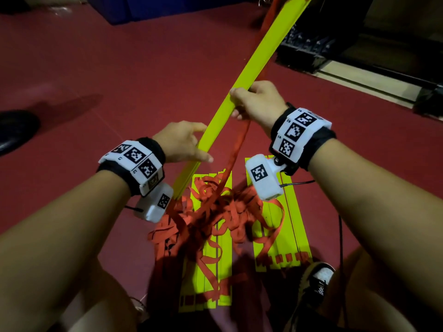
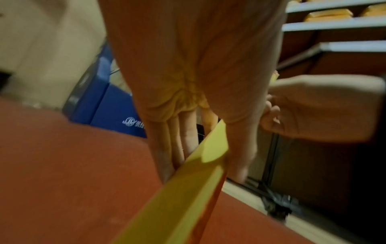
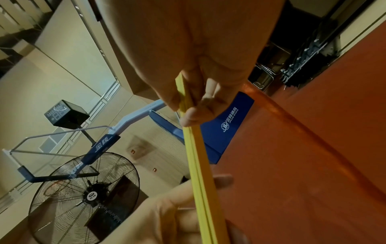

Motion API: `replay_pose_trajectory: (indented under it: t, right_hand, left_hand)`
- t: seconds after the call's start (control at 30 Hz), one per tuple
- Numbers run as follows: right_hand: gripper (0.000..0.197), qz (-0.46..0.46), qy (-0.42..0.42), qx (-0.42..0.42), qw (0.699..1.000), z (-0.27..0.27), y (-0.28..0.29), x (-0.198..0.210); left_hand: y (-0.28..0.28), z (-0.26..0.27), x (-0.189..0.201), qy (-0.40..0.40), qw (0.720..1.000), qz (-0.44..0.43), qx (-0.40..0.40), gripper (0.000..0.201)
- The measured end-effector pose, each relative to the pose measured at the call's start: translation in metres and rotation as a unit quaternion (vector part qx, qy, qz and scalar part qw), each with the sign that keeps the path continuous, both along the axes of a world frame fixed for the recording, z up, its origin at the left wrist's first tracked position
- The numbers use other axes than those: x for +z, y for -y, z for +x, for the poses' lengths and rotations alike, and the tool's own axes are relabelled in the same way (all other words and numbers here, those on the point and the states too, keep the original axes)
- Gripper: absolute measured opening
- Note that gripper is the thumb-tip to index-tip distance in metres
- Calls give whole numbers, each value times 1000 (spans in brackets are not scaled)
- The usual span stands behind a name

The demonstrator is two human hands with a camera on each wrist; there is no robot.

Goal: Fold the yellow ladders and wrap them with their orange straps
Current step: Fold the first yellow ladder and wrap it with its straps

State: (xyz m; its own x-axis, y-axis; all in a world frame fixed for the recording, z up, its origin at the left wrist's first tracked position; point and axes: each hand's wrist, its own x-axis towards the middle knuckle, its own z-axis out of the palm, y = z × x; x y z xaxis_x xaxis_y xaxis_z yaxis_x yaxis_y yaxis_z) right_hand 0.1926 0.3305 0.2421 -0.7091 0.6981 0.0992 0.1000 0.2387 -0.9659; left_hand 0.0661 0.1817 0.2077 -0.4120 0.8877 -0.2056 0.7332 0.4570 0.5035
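Note:
A bundle of stacked yellow ladder rungs [image 1: 259, 58] slants up from the floor toward the top right. My right hand [image 1: 236, 103] grips it midway, thumb and fingers curled round the slats [image 3: 200, 173]. Lower down, my left hand [image 1: 206, 143] lies against the bundle [image 2: 177, 206] with straight fingers on one side and the thumb on the other. An orange strap [image 1: 237, 149] hangs from near the right hand into a tangled orange heap [image 1: 215, 212]. Two flat rows of yellow rungs [image 1: 211, 271] [image 1: 282, 224] lie on the floor under that heap.
The floor [image 1: 96, 68] is dark red. A black shoe [image 1: 14, 130] stands at the left and my own shoe [image 1: 316, 281] at the lower right. A black rack [image 1: 311, 51] is at the top right. A blue hoop base [image 3: 225, 128] and a large fan [image 3: 83, 194] stand beyond.

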Motion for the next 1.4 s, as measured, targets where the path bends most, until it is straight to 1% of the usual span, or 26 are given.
replay_pose_trajectory:
  t: [0.03,0.07,0.13,0.17,0.2,0.27,0.33,0.47,0.53,0.6,0.7,0.73,0.87,0.9,0.93,1.03,1.07,1.1,1.17,1.23,1.3,1.4]
  right_hand:
    - [29,-10,-13,1,1000,1,0,0]
    - [26,-19,-26,5,999,2,0,1]
    - [21,-21,-30,23,999,4,1,0]
    - [20,-11,-22,35,999,4,1,-2]
    - [21,0,-10,47,999,3,3,-5]
    - [25,19,17,59,998,0,7,-12]
    - [29,20,38,60,997,-2,14,-19]
    - [22,18,97,106,989,-3,29,-37]
    - [21,21,120,125,985,-2,36,-48]
    - [21,25,125,135,983,0,39,-55]
    - [24,57,120,134,982,4,37,-58]
    - [25,67,118,126,983,5,35,-58]
    - [38,109,133,83,982,2,27,-59]
    - [39,113,136,81,981,1,25,-59]
    - [37,104,133,81,982,0,23,-58]
    - [29,68,111,64,989,-1,16,-57]
    - [29,67,109,62,990,-1,15,-56]
    - [29,73,108,60,990,-1,14,-56]
    - [30,93,104,55,989,-2,15,-55]
    - [25,93,91,53,990,-5,16,-58]
    - [21,74,89,59,992,-8,21,-63]
    - [26,43,140,97,984,-6,32,-70]
  left_hand:
    - [1,0,0,15,1000,15,7,72]
    - [0,-1,0,48,998,35,19,73]
    - [-1,-2,1,126,988,75,44,66]
    - [-1,-2,3,162,981,91,51,61]
    - [-2,-1,4,193,974,107,57,61]
    - [-4,0,5,226,963,133,65,68]
    - [-5,1,5,232,959,148,75,69]
    - [-4,-4,2,235,959,143,77,52]
    - [-4,-4,1,227,960,141,87,47]
    - [-2,-4,2,226,961,129,94,54]
    - [2,1,2,237,962,111,80,83]
    - [2,3,2,234,963,108,73,90]
    - [-1,6,-2,228,966,104,59,89]
    - [-1,8,0,231,966,100,53,87]
    - [-1,10,1,234,967,88,44,86]
    - [1,13,3,230,973,26,22,93]
    - [0,14,2,228,973,14,22,89]
    - [0,16,2,229,973,10,29,77]
    - [-2,18,0,226,973,22,53,45]
    - [-3,18,0,248,964,54,77,24]
    - [-5,18,3,271,954,91,95,14]
    - [-6,13,5,264,946,130,135,16]
